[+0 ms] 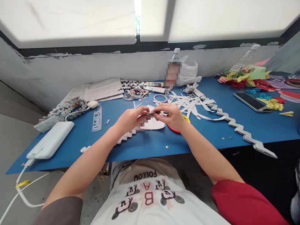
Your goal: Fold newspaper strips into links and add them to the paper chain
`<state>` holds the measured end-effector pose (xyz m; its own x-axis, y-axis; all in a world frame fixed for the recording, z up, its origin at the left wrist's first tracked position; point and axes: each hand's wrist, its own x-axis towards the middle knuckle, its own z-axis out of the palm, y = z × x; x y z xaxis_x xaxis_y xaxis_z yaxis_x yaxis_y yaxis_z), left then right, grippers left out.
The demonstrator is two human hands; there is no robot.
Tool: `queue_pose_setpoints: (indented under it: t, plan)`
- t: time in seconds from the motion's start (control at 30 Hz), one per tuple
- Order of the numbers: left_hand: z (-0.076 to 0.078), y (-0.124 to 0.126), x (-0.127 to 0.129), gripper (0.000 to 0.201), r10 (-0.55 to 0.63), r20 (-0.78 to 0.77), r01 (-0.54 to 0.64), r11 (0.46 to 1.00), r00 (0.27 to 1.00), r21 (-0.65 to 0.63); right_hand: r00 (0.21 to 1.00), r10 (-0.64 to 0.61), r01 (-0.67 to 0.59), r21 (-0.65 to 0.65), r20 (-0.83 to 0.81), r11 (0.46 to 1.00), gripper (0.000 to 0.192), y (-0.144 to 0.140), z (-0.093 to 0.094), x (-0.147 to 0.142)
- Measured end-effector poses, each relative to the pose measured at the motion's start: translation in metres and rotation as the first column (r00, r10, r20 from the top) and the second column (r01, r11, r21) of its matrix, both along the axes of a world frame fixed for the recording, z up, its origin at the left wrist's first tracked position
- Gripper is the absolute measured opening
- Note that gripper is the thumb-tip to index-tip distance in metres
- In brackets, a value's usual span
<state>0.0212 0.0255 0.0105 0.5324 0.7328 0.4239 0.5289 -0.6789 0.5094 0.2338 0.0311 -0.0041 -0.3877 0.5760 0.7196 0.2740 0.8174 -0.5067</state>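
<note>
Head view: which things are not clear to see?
In the head view:
Paper piece: mostly covered by the left hand and right hand.
Red and yellow loop: partly behind the right hand.
Bottle label: blurred by pixelation.
Newspaper print: too small to read.

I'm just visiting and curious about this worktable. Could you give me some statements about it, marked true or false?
1. The left hand and right hand both hold a small folded piece. True.
2. The phone lies at the left end of the table. False: it lies toward the right end.
3. The clear ruler lies to the left of both hands. True.
4. The bottle beside the white bag lies on its side. False: that bottle stands upright.
5. The zigzag paper chain on the right reaches past the table's front edge. True.
</note>
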Motion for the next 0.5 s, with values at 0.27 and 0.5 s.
queue_pose_setpoints:
  t: [0.27, 0.5]
  plan:
    - [-0.0044, -0.0001, 0.0011, 0.010, 0.031, -0.165, -0.012, 0.993, 0.986, 0.116, 0.999, -0.031, 0.032, -0.030, 0.032, 0.999, 0.013, 0.0006, -0.0013, 0.0005]
    - [-0.0010, -0.0011, 0.0054, 0.015, 0.052, -0.010, -0.052, 0.992, 0.999, -0.116, 1.000, -0.005, 0.006, -0.291, 0.002, 0.957, 0.011, 0.0009, 0.0001, -0.0005]
